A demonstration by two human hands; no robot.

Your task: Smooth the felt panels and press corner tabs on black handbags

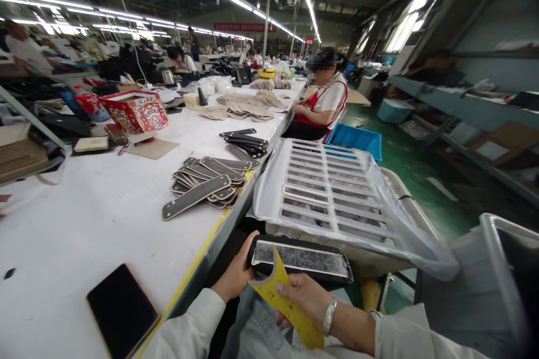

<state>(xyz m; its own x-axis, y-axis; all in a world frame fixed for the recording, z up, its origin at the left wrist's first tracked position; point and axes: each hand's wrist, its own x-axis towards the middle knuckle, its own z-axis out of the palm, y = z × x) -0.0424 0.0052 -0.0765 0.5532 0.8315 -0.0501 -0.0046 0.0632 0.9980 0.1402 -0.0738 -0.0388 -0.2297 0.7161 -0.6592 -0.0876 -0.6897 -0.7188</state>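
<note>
My left hand (236, 274) is closed on the left end of a long black piece (345, 269) above my lap. On that piece's upper face is a grey, speckled strip (301, 257) framed by a pale edge. My right hand (306, 298) pinches a thin yellow sheet (273, 290) with a curved, pointed end. The sheet's upper tip overlaps the black piece in view; whether they touch I cannot tell. On the table to the left lies a pile of grey strap-like pieces (197, 196) with pale edges and small metal rivets.
A white slotted rack (332, 190) stands right of the table (54, 224). On the table are a dark-screened phone (122, 308), black strips (246, 140) and a red printed box (135, 112). Further back a co-worker (324, 95) sits near a blue crate (357, 143).
</note>
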